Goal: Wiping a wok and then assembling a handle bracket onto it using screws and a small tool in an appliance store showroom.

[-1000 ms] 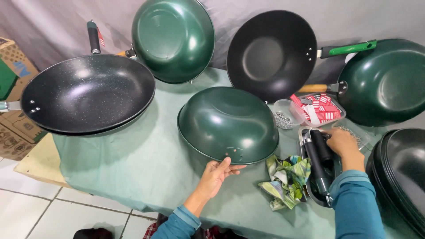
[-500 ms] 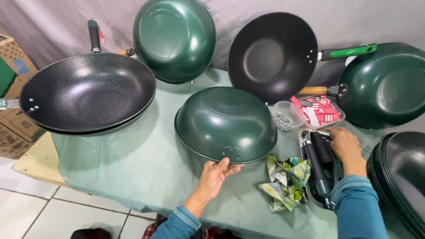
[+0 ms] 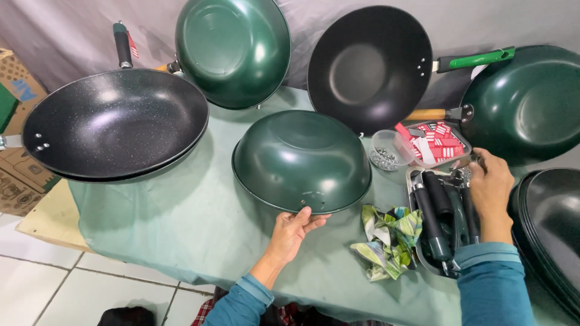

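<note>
A dark green wok (image 3: 301, 158) lies upside down on the green tablecloth (image 3: 181, 229), with no handle on it. My left hand (image 3: 294, 229) grips its near rim, thumb on top. My right hand (image 3: 490, 190) reaches into a metal tray (image 3: 423, 262) of black pan handles (image 3: 430, 214), its fingers closed around the metal end of one handle. A small clear cup of screws (image 3: 383, 156) stands just beyond the tray.
A large black speckled pan (image 3: 115, 124) sits at left. Green woks (image 3: 232, 51) (image 3: 525, 102) and a black wok (image 3: 368, 63) lean at the back. Stacked black pans (image 3: 553, 223) fill the right edge. A crumpled cloth (image 3: 389, 238) and red-and-white packets (image 3: 436, 143) lie nearby.
My right hand has shifted slightly farther along the tray toward the handle ends. The upside-down wok and my left hand have barely moved.
</note>
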